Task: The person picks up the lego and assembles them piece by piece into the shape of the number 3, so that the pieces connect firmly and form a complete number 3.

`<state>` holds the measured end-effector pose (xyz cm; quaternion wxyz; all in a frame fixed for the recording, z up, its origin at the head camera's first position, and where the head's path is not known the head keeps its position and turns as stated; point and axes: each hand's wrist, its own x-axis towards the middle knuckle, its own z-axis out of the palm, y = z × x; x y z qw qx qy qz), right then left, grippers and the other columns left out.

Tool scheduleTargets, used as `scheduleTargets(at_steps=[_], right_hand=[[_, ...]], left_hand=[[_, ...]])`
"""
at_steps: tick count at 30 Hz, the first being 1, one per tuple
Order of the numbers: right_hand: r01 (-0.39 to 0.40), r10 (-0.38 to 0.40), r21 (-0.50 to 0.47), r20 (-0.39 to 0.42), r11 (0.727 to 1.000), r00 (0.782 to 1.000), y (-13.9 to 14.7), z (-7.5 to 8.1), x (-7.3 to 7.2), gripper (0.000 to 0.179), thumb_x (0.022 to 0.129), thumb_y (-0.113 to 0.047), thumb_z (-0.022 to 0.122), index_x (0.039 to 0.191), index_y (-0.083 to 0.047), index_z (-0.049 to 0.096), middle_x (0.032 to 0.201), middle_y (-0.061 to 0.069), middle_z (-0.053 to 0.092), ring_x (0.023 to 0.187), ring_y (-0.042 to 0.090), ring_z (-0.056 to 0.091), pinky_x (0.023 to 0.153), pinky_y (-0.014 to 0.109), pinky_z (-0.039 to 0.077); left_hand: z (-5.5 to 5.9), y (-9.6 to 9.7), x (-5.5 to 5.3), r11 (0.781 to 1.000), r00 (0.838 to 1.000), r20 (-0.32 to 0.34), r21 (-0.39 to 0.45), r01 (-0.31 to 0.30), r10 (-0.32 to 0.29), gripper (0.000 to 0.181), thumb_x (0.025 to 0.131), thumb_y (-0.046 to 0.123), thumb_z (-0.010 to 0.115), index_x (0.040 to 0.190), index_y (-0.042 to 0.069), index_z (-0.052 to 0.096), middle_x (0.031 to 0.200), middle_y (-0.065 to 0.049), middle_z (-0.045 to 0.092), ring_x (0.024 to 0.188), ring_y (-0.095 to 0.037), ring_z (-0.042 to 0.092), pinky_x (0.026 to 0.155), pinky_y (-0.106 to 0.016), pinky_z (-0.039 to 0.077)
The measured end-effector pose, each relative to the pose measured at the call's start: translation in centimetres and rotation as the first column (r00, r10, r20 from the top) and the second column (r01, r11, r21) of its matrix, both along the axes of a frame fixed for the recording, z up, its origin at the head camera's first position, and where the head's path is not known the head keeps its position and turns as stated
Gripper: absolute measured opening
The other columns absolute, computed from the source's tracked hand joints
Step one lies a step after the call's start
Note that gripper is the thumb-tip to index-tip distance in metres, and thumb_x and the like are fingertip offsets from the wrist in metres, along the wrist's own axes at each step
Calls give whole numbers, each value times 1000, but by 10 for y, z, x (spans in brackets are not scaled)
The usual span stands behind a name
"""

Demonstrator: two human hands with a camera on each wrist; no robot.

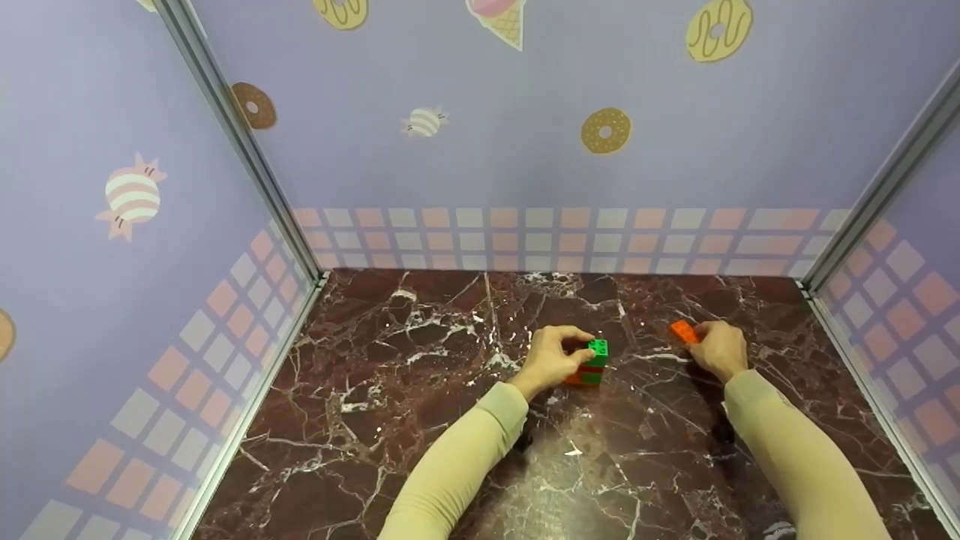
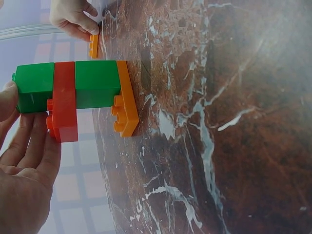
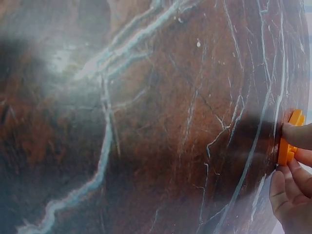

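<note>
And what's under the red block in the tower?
A green block, then a thin orange block at the bottom. That green block's top can't be seen: the red block covers it.

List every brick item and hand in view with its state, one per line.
Four-brick stack: joined, upright on the table
Loose orange brick: apart from the stack, studs up
Left hand: holding the stack's upper part
Right hand: pinching the loose orange brick
</note>
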<state>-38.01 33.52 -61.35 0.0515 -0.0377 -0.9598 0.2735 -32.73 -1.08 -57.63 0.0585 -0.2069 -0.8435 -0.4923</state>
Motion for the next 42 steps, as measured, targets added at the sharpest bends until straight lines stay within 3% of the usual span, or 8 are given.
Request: scheduleTargets(at_steps=[14,42], right_hand=[[-32,32,-34,-10,999,999,-11,7,5,45,90,-16,74,131,3,71,127,32,68,112,52,62,97,65,48],[-194,185,-72,-117,978,976,-43,25,18,40,90,-11,79,126,3,74,112,25,76,101,45,69,92,62,51]], left_hand=[[2,0,0,1000,1000,4,-11,2,-2,21,90,12,85,111,11,83,99,2,81,77,2,69,73,-18,57],[5,1,3,1000,999,30,4,17,-17,24,92,14,84,116,10,82,103,0,81,80,-4,73,73,-20,59]])
